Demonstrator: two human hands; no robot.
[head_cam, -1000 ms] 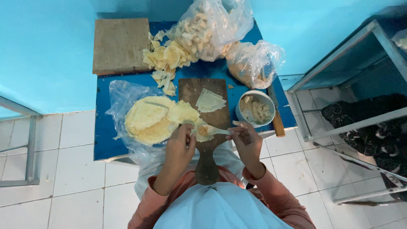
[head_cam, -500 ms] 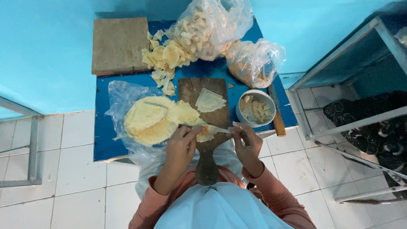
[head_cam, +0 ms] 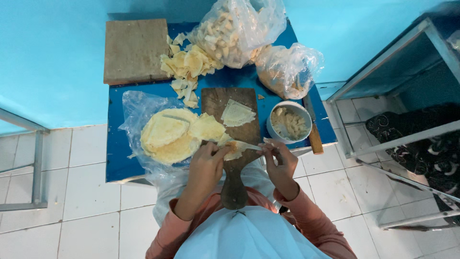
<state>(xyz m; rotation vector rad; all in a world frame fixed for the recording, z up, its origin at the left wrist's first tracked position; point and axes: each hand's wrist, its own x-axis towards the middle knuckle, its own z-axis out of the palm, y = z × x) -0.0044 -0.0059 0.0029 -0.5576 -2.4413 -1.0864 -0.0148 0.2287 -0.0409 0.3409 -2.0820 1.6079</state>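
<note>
My left hand pinches a small piece of pale dough wrapper over the near end of a wooden paddle board. My right hand holds a thin spreader whose tip lies on that wrapper. Another triangular wrapper lies further up the board. A stack of round yellow wrappers rests on clear plastic to the left. A white bowl of filling stands just right of the board.
A small blue table holds everything. At its back are a wooden block, a heap of folded pieces and two plastic bags. A wooden-handled tool lies by the bowl. A metal rack stands at right.
My left hand shifted slightly right on the wrapper, and the spreader in my right hand moved across it. The rest stayed put.
</note>
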